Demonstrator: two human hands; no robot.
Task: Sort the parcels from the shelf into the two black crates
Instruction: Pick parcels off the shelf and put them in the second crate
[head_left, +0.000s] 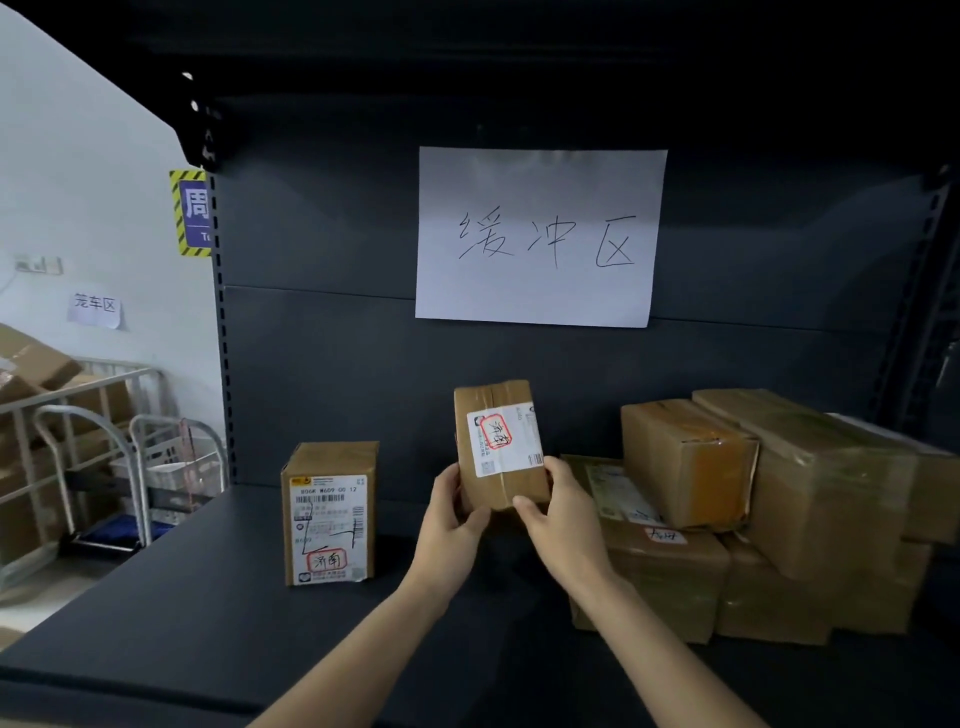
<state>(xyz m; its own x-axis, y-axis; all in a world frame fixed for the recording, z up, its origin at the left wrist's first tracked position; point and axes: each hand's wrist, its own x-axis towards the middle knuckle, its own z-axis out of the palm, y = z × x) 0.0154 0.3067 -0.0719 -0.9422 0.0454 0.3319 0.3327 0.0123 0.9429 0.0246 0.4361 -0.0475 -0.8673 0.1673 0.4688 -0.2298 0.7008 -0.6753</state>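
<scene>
Grip is taken at the lower end of a small brown parcel (498, 441): the left hand (452, 525) is curled round its left edge and the right hand (563, 525) is curled round its right edge, with the thumb laid across the lower front. The parcel is held clear of the dark shelf board (208, 597), in front of the shelf's back panel (322, 364). Its long axis is set near vertical, with the top leaned slightly to the left. The labelled face is turned toward the camera, and a red-ringed handwritten mark is seen on the white label (501, 439). To the left, a second parcel (330, 514) is stood upright on the board, well apart from the hands, its label also faced forward with a red-ringed mark near the bottom. To the right, a pile of larger parcels (779, 493) is stacked on the board, just beside the right hand. A white paper sheet (537, 236) with handwritten characters is fixed to the panel above. Beyond the shelf's left post, a metal cage trolley (93, 441) with cartons is seen against a pale wall
</scene>
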